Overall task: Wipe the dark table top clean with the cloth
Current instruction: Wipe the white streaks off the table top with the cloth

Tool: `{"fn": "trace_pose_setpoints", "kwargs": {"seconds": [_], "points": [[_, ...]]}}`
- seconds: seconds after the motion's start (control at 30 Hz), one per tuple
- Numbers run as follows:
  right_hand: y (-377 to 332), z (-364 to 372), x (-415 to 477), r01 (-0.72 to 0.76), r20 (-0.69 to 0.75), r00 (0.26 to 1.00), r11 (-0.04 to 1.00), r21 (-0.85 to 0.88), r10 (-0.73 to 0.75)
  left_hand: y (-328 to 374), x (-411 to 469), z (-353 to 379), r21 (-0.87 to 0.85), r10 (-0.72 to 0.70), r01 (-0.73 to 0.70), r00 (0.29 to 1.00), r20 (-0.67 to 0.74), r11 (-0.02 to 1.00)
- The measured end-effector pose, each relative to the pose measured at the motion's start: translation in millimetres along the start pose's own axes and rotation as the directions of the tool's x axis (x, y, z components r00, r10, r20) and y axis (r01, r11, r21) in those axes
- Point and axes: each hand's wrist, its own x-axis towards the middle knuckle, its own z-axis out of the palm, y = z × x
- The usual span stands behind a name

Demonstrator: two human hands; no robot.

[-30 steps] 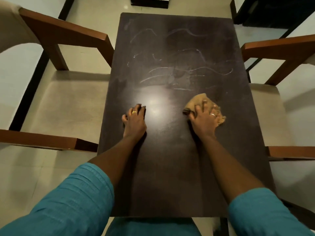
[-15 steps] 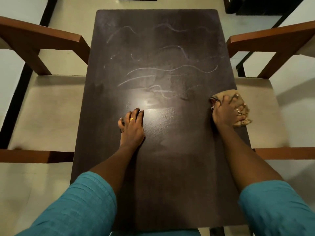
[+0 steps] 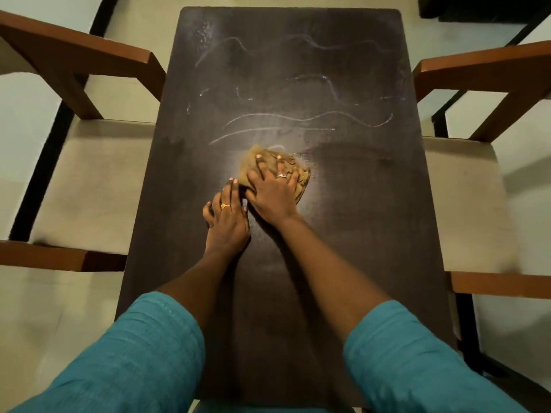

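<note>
- Fingers (image 3: 260,166) of the right hand (image 3: 272,195) are spread wide and flat, pressing down on the tan cloth (image 3: 301,182). Nothing pinched as far as I can see, though the thumb side is hard to read.
- The cloth is bunched right under those fingers, poking out past the fingertips and off the little-finger side, roughly mid-width on the dark table top (image 3: 351,239).
- Left hand (image 3: 228,217) lies flat on the bare wood, fingers straight and close together, tips just beside the right thumb and the cloth's near corner. It's holding nothing, looks like bracing.
- Pale squiggly marks (image 3: 301,118) start just beyond the right fingertips and run across the far half. Nearer than the fingers the top looks mostly clean, so I'd guess about half done.
- Tips for this stroke imo: push away from the fingertips into the nearest line, put palm weight on so the wad doesn't skate, overlap passes side to side, and refold if the white stuff smears.
- Chairs (image 3: 98,186) sit either side, well out from both hands.
</note>
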Motion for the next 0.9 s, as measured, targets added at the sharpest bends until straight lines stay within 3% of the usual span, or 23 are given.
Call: {"fn": "trace_pose_setpoints", "kwargs": {"seconds": [0.1,0.2,0.33,0.5,0.77,0.9], "points": [[20.3,-4.4,-3.1,-0.003,-0.034,0.999,1.000,-0.017,0.002,1.1,2.7,-0.2,0.007,-0.001,0.000,1.000,0.025,1.000],[58.6,-13.5,-5.4,-0.217,-0.113,0.969,0.976,0.036,0.219,1.9,3.8,-0.2,0.016,0.012,-0.012,1.000,0.020,1.000],[134.1,-40.7,-10.1,-0.489,-0.171,0.853,0.870,0.070,0.493,-0.4,3.0,2.0,0.024,0.044,-0.044,0.999,0.002,0.999],[212.1,-68.8,-16.6,-0.673,-0.184,0.706,0.729,0.124,0.684,-2.4,3.2,4.0,0.053,0.045,-0.046,0.999,0.011,0.998],[221.1,-74.8,10.3,-0.718,-0.171,0.654,0.676,0.163,0.736,-4.9,4.3,6.6,0.061,0.026,-0.027,1.000,0.017,0.998],[195.9,-67.1,26.7,-0.675,-0.160,0.707,0.725,0.141,0.689,-2.8,4.0,4.7,0.072,0.017,-0.020,0.999,0.036,0.997]]}}
